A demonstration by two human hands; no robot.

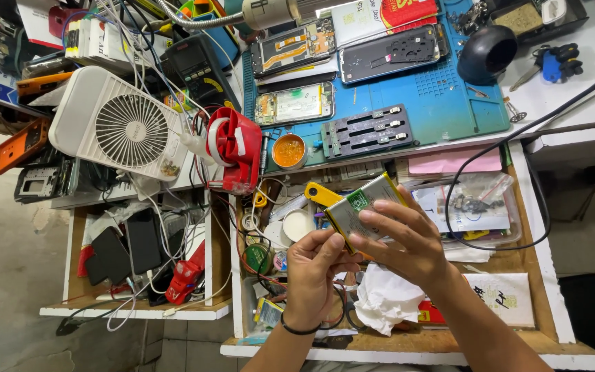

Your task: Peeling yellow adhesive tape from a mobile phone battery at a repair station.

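My left hand [316, 275] and my right hand [402, 238] meet over an open wooden drawer [538, 241]. Both hold a flat silver phone battery [361, 204] with a green label patch, tilted up to the right. The right fingers lie across its top face. The left fingertips pinch its lower edge. On the blue work mat [442, 96] above lie two opened phones [294, 105] [388, 53] and a dark metal clamp jig [366, 131].
A white desk fan [122, 127] and a red tool [237, 148] stand at left. A small orange paste tin [288, 151] sits by the mat's edge. The drawer holds crumpled white tissue [383, 300], plastic bags, tape rolls and a black cable [490, 200]. A left drawer holds dark phone parts.
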